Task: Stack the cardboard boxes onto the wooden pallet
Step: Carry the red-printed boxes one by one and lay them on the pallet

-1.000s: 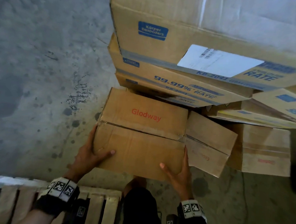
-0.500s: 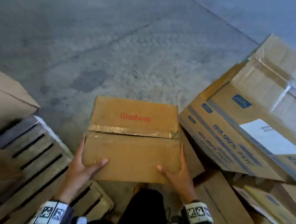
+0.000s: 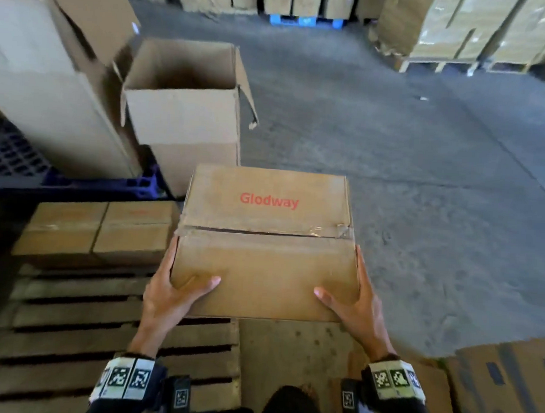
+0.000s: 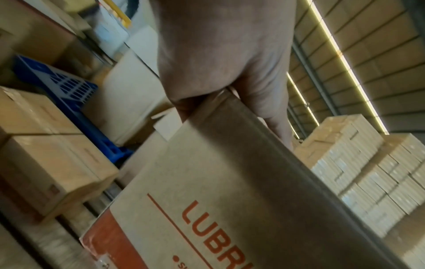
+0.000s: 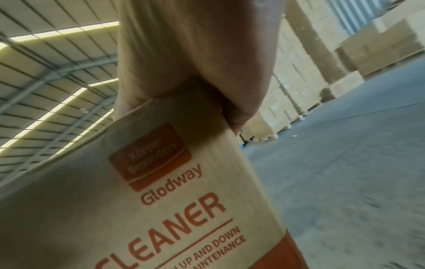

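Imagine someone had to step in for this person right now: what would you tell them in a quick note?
Left hand: grips the near left corner of the Glodway box, thumb on top.
Right hand: grips the near right corner the same way.
The box is held in the air, over the pallet's right edge and the floor beside it.
Done: two boxes sit side by side at the pallet's far end.
Left: set this box on the pallet, probably beside those two, then fetch more from the pile at the right.
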The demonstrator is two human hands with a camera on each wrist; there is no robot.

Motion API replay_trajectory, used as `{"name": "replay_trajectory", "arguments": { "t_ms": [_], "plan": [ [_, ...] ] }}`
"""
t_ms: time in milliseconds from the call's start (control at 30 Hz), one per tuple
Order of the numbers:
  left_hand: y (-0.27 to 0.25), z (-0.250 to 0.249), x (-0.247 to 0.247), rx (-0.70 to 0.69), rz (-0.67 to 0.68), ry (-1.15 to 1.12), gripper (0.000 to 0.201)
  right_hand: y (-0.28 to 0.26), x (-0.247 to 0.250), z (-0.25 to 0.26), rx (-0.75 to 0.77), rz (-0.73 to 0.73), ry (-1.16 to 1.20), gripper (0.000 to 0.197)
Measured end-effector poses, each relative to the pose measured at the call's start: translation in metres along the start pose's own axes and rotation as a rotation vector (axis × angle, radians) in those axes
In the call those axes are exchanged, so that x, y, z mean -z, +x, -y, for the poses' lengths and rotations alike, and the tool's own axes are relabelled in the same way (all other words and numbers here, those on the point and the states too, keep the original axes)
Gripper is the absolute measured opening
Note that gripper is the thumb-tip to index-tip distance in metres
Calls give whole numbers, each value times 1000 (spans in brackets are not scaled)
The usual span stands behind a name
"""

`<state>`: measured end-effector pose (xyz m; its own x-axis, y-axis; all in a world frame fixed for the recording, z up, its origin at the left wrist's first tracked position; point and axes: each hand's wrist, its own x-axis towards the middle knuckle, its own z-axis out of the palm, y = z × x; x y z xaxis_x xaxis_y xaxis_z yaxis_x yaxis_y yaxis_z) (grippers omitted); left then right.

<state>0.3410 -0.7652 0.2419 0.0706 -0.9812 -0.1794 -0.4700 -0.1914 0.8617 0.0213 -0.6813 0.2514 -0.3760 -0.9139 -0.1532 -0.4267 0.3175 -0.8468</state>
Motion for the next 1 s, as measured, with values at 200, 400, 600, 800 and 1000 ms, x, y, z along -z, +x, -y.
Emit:
{"name": "replay_trajectory", "arguments": {
  "t_ms": [200, 400, 600, 800, 1000],
  "plan": [
    [-17, 29, 98, -37, -168, 6, 123, -5, -72, 65, 212, 95, 29, 116],
    [-17, 50, 152, -42, -244, 14, 124, -15, -109, 109, 257, 152, 13, 119],
    [4, 59, 165, -6, -253, -12, 125, 4, -132, 127, 244, 187, -12, 115],
    [63, 69, 157, 104, -205, 10, 127, 64, -166, 118, 162, 231, -92, 116],
    [174, 105, 127, 279, -90, 20, 123, 160, -225, 90, -44, 305, -109, 122]
  ]
}}
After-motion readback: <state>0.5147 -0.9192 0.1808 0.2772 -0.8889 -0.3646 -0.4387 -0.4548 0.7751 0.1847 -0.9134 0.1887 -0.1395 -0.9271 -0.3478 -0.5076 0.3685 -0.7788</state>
